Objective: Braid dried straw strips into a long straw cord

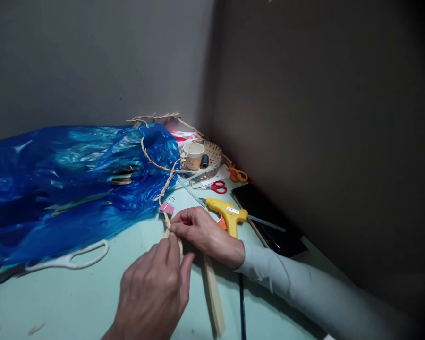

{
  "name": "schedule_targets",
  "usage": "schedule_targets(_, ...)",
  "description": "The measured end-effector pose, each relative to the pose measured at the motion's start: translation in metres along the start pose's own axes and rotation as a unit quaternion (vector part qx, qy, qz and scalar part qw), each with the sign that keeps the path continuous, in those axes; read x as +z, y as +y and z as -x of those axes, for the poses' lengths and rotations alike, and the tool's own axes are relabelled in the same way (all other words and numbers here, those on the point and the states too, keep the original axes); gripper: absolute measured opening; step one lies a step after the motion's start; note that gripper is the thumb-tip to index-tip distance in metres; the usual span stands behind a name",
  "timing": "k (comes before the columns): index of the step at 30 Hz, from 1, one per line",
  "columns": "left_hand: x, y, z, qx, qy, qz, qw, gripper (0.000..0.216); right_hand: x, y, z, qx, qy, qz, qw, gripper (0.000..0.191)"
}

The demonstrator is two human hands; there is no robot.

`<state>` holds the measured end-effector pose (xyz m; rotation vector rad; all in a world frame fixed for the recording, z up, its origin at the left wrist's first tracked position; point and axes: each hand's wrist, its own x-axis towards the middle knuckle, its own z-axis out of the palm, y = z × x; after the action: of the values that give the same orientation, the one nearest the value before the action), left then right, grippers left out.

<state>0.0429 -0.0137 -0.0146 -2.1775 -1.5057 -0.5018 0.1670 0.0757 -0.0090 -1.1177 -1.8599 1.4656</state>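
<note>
A braided straw cord (169,182) runs from the back of the table toward me, with a pink binder clip (167,208) fixed on it. Just below the clip, my right hand (201,233) pinches the cord between thumb and fingertips. My left hand (156,283) is closed around the loose strands slightly nearer to me; its fingertips are partly hidden. Under my right wrist, a flat pale strip (213,297) extends toward the front edge. Close beyond the right hand lies a yellow glue gun (226,211) with a clear glue stick in its back.
A blue plastic bag (74,189) covers the left side. White-handled scissors (81,257) lie before it. Farther back are red scissors (216,187), orange scissors (238,174), and a woven basket (216,158) holding a paper cup (193,155) and dark thread spool (205,161). A black flat object (265,212) lies right.
</note>
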Motion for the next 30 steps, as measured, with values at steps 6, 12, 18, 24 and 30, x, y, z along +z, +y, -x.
schedule_targets(6,0.002,-0.039,-0.013,-0.354,-0.052,0.355,0.864,0.022,-0.001,0.004,0.002,-0.017,-0.004,-0.013,1.0,0.021)
schedule_targets(12,0.021,-0.04,-0.027,-0.389,-0.204,0.688,0.578,0.027,-0.001,0.002,0.003,-0.031,-0.014,-0.008,0.999,0.02)
schedule_targets(18,0.025,-0.033,-0.026,-0.414,-0.182,0.653,0.608,0.026,-0.004,-0.001,0.008,-0.102,0.01,0.191,0.976,0.023)
schedule_targets(24,0.025,-0.032,-0.023,-0.427,-0.162,0.615,0.643,0.03,-0.003,-0.004,0.022,-0.163,0.037,0.419,0.892,0.015)
schedule_targets(30,0.024,-0.029,-0.022,-0.457,-0.152,0.633,0.606,0.027,0.006,-0.02,0.038,-0.209,0.035,0.52,0.827,0.008)
